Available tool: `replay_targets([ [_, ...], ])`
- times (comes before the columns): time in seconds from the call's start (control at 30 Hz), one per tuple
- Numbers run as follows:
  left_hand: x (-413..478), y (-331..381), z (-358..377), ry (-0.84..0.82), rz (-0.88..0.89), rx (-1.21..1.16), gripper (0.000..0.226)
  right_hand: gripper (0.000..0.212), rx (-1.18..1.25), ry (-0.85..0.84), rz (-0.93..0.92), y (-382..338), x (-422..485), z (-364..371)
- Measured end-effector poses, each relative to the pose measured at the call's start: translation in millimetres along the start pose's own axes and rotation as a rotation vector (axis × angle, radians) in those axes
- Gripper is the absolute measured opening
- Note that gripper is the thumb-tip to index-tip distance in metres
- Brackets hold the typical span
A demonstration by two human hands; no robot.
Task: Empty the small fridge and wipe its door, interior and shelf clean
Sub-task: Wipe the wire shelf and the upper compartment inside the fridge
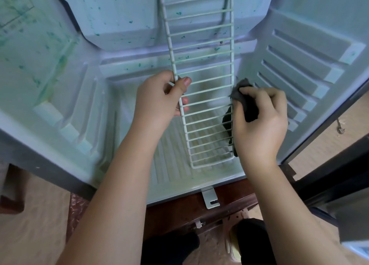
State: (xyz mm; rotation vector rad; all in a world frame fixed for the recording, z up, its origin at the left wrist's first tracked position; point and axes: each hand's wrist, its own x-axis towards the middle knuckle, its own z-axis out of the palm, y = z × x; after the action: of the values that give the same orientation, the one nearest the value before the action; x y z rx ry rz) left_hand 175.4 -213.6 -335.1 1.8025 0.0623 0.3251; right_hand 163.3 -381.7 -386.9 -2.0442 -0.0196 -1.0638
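Note:
The small fridge [60, 96] stands open with nothing stored inside; its pale walls carry green specks and smears. A white wire shelf [201, 64] stands tilted on end inside, its lower edge near the fridge floor. My left hand [159, 98] grips the shelf's left side rail, thumb over the wire. My right hand [261, 114] holds a dark grey cloth [246, 100] pressed against the shelf's right side rail; part of the cloth hangs behind the wires.
Ribbed shelf guides [295, 78] line the right wall, and stepped guides [67, 128] line the left. The fridge door [339, 176] stands open at the right. A metal bracket [209, 199] sticks out below the front lip, over dark wooden furniture [179, 214]. My dark-clothed legs show below.

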Motion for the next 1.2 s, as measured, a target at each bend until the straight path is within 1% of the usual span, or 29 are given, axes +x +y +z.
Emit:
replay_targets([
  [0.13,1.2,0.8,-2.3,-0.022,-0.022,-0.046,0.016,0.031,0.028,-0.099,-0.069,-13.2,-14.3,-4.1],
  [0.23,-0.4,-1.8,-1.7,-0.032,-0.028,-0.036,0.012,0.053,0.015,-0.224,-0.116,-20.4,-24.6,-6.3],
  [0.3,-1.8,-3.2,-0.4,-0.029,-0.021,-0.014,0.01,0.062,-0.028,-0.262,-0.14,-18.5,-24.9,-6.5],
  [0.4,-2.7,-3.9,-1.4,-0.024,-0.026,-0.007,0.013,0.054,-0.079,-0.236,-0.118,-6.9,-18.3,-6.6],
  [0.57,-3.4,-3.4,-13.3,-0.117,-0.04,0.168,0.017,0.037,-0.198,-0.154,-0.051,6.6,-9.8,-16.4],
  [0.6,-3.5,-3.5,-15.3,-0.137,-0.052,0.186,0.018,0.034,-0.191,-0.125,-0.063,2.8,-10.0,-19.3],
  [0.67,-3.4,-4.1,-15.3,-0.167,-0.056,0.215,0.015,0.028,-0.151,-0.081,-0.154,-12.7,-14.8,-21.4],
  [0.7,-3.2,-5.1,-13.9,-0.167,-0.041,0.245,0.014,0.027,-0.123,-0.094,-0.218,-21.6,-20.0,-18.8],
  [0.77,-2.9,-7.6,-9.2,-0.155,-0.006,0.318,0.012,0.026,-0.08,-0.182,-0.304,-33.6,-32.7,-5.3],
  [0.8,-2.9,-8.7,-7.0,-0.152,0.003,0.338,0.012,0.025,-0.074,-0.221,-0.31,-35.7,-38.1,3.2],
  [0.87,-3.7,-7.5,-3.9,-0.151,0.008,0.342,0.012,0.023,-0.074,-0.241,-0.272,-35.9,-44.8,17.6],
  [0.93,-4.3,-5.3,-3.6,-0.137,0.009,0.345,0.028,0.022,-0.082,-0.222,-0.252,-35.4,-48.5,24.5],
  [1.0,-2.3,-5.9,-5.4,-0.133,0.006,0.354,0.042,0.021,-0.101,-0.214,-0.289,-35.2,-48.8,26.0],
  [1.03,-1.3,-6.6,-6.0,-0.14,-0.002,0.359,0.045,0.02,-0.109,-0.228,-0.308,-32.6,-47.1,24.9],
  [1.1,-0.6,-10.2,-5.3,-0.151,-0.013,0.332,0.034,0.02,-0.126,-0.252,-0.296,-21.7,-38.7,18.4],
  [1.2,-0.4,-13.3,-2.8,-0.153,-0.054,0.243,0.028,0.021,-0.18,-0.231,-0.136,3.0,-16.9,0.5],
])
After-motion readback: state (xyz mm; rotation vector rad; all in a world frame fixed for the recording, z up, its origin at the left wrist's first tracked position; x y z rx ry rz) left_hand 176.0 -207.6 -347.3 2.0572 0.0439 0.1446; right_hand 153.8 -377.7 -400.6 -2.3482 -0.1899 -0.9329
